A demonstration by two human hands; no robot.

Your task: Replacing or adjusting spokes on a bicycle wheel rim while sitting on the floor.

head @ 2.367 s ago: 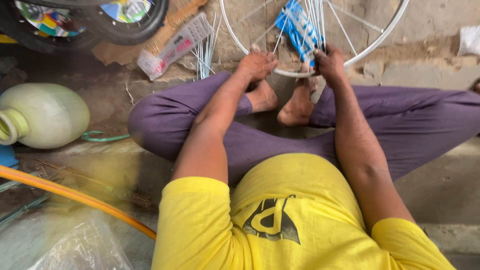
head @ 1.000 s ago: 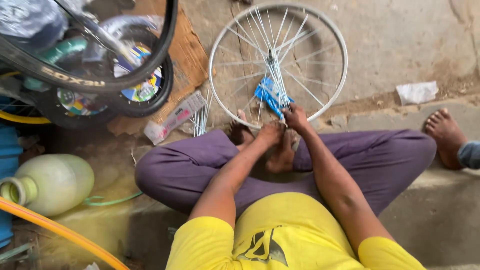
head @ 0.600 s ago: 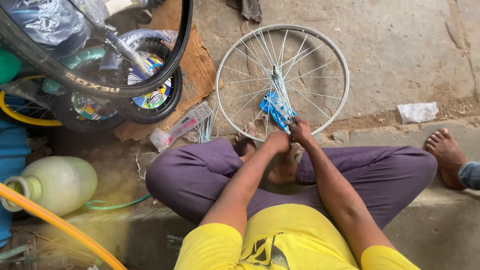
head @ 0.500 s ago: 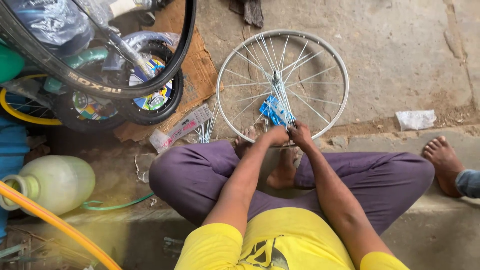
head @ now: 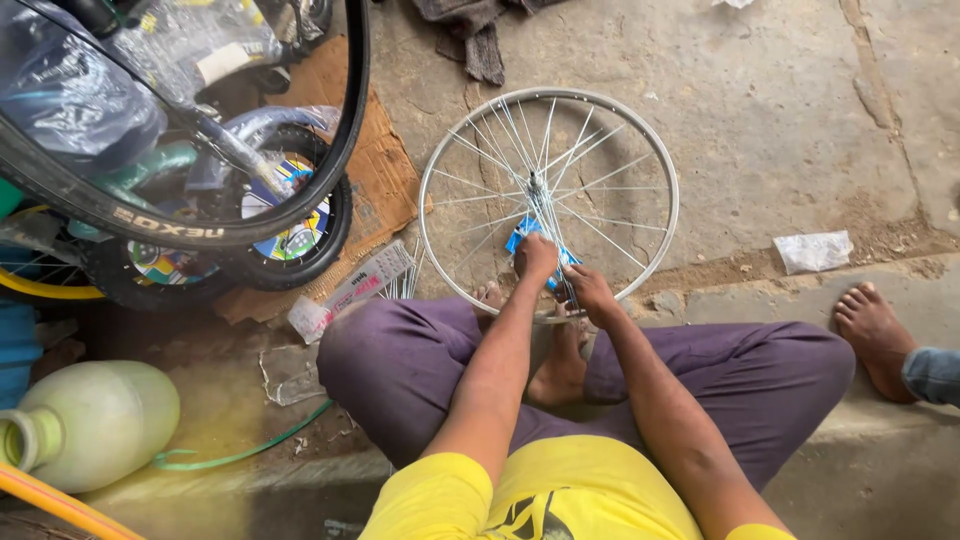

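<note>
Evidently both hands' fingers, left (head: 537,255) and right (head: 590,290), clasp the blue packet (head: 522,240) against the spoked wheel (head: 548,190)

shiny metal wheel rim (head: 668,175), rough concrete floor (head: 770,110)

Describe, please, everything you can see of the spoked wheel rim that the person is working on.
The wheel rim is a bare, silvery metal hoop with no tyre, laced with thin wire spokes that meet at a small central hub. It leans on the concrete floor in front of the seated person's crossed legs. The left hand and right hand grip the spokes at its lower part, around a blue wrapper. One edge lies near brown cardboard.
</note>
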